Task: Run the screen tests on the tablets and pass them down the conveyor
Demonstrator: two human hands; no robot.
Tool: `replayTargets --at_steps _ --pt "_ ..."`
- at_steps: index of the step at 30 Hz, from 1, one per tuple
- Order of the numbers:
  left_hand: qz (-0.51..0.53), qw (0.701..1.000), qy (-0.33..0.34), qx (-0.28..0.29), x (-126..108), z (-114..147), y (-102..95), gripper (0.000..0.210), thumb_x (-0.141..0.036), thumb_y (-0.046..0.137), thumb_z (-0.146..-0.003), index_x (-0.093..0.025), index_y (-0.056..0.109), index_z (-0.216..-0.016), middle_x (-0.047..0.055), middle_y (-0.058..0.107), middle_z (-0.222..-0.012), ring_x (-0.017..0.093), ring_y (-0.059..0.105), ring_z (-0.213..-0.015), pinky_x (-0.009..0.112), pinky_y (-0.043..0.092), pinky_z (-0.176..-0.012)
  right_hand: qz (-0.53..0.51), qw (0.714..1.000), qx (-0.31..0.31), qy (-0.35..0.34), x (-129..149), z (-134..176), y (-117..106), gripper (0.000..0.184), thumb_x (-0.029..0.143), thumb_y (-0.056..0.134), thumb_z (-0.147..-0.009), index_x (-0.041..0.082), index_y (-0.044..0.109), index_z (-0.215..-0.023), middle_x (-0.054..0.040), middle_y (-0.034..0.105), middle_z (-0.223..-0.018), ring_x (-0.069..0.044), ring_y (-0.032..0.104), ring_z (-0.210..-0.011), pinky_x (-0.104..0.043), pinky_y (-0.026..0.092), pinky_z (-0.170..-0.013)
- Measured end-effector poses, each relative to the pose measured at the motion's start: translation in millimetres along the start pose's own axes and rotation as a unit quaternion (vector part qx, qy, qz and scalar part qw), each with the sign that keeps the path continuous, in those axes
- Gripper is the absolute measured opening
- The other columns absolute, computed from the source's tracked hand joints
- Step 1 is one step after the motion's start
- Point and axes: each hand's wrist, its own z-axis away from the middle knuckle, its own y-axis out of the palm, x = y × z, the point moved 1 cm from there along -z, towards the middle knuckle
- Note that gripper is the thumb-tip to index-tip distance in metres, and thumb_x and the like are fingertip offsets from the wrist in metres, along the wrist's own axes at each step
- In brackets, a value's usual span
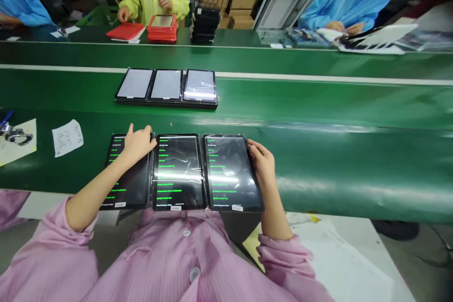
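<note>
Tablets [179, 155], three glossy dark rectangles, lie side by side along the smooth green bench's [318, 170] near edge.
Left hand [138, 144] spreads its fingers loosely over the left tablet's [134, 184] far end; three pale-screened tablets [166, 85] lie farther off; right hand [262, 163] bends its fingers at the right tablet's [231, 188] right edge, grip unclear.

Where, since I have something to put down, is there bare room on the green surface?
Most room: the green surface right of the right hand. Also bare: right of the back tablets, below the white strip. Crowded: the front tablets, left hand over one, right hand at another's edge; a small gap parts them from the note.
</note>
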Motion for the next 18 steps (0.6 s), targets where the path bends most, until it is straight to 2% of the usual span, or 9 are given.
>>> replayTargets --at_steps 3,7,9,10,12,14,16,18 --pt "-0.028 0.999 -0.019 0.036 -5.5 -5.6 -8.2 0.040 -0.034 0.047 -0.087 -0.010 0.063 -0.116 0.011 0.075 -0.079 0.031 0.074 -0.085 0.054 0.017 -0.123 -0.022 1.000 -0.005 -0.007 -7.5 4.5 -2.8 0.057 0.053 0.079 -0.066 0.018 0.074 -0.111 -0.0084 0.074 -0.102 -0.022 0.064 -0.089 -0.037 0.050 -0.085" --pt "-0.030 0.995 -0.017 0.092 -4.4 -12.9 -14.3 0.039 -0.030 0.048 -0.086 -0.011 0.064 -0.116 0.012 0.076 -0.083 0.031 0.074 -0.091 0.059 0.014 -0.122 0.001 1.000 0.007 -0.014 -9.9 7.2 -5.9 0.055 0.051 0.078 -0.070 0.017 0.074 -0.113 -0.0078 0.073 -0.097 -0.022 0.064 -0.087 -0.036 0.051 -0.084" --pt "-0.031 0.995 -0.009 0.097 -8.5 -11.8 -14.1 0.040 -0.024 0.044 -0.089 -0.010 0.062 -0.122 0.015 0.077 -0.094 0.032 0.072 -0.100 0.066 0.011 -0.120 -0.005 1.000 0.007 -0.010 -9.7 6.5 -5.8 0.052 0.050 0.078 -0.070 0.017 0.074 -0.110 -0.0079 0.073 -0.096 -0.022 0.064 -0.085 -0.037 0.051 -0.083" --pt "-0.031 0.996 0.005 0.087 -13.9 -9.9 -13.5 0.043 -0.019 0.041 -0.090 -0.010 0.061 -0.127 0.019 0.075 -0.107 0.034 0.069 -0.111 0.070 0.010 -0.119 -0.007 1.000 0.007 -0.010 -9.3 6.2 -5.4 0.050 0.050 0.078 -0.070 0.017 0.075 -0.108 -0.0082 0.073 -0.095 -0.022 0.064 -0.086 -0.037 0.051 -0.082" --pt "-0.024 0.996 0.064 0.056 -31.8 -5.3 -11.9 0.055 -0.008 0.036 -0.088 -0.014 0.054 -0.140 0.024 0.060 -0.140 0.037 0.053 -0.135 0.076 0.011 -0.116 -0.009 1.000 0.011 -0.014 -8.3 6.0 -4.4 0.047 0.050 0.078 -0.070 0.017 0.076 -0.104 -0.0089 0.074 -0.095 -0.023 0.064 -0.087 -0.037 0.052 -0.082" --pt "-0.003 0.988 0.151 0.032 -56.9 -2.0 -10.5 0.065 -0.004 0.036 -0.087 -0.021 0.047 -0.149 0.022 0.038 -0.160 0.038 0.035 -0.149 0.075 0.016 -0.116 -0.012 1.000 0.013 -0.012 -7.6 6.7 -3.5 0.046 0.050 0.078 -0.070 0.018 0.076 -0.104 -0.0088 0.074 -0.096 -0.024 0.065 -0.087 -0.037 0.051 -0.083" --pt "0.018 0.974 0.224 0.031 -83.0 -2.7 -9.7 0.065 -0.007 0.039 -0.090 -0.027 0.045 -0.151 0.019 0.031 -0.164 0.038 0.028 -0.152 0.072 0.017 -0.118 -0.020 1.000 0.016 -0.006 -7.7 8.1 -3.2 0.047 0.050 0.078 -0.071 0.018 0.076 -0.105 -0.0085 0.074 -0.096 -0.024 0.065 -0.087 -0.038 0.051 -0.085" --pt "0.021 0.962 0.266 0.049 -104.1 -7.7 -9.5 0.060 -0.011 0.042 -0.092 -0.027 0.048 -0.149 0.018 0.034 -0.163 0.039 0.030 -0.151 0.073 0.015 -0.118 -0.040 0.999 0.022 0.012 -8.8 9.1 -3.9 0.046 0.049 0.080 -0.070 0.019 0.076 -0.105 -0.0078 0.074 -0.098 -0.023 0.065 -0.089 -0.037 0.052 -0.086"
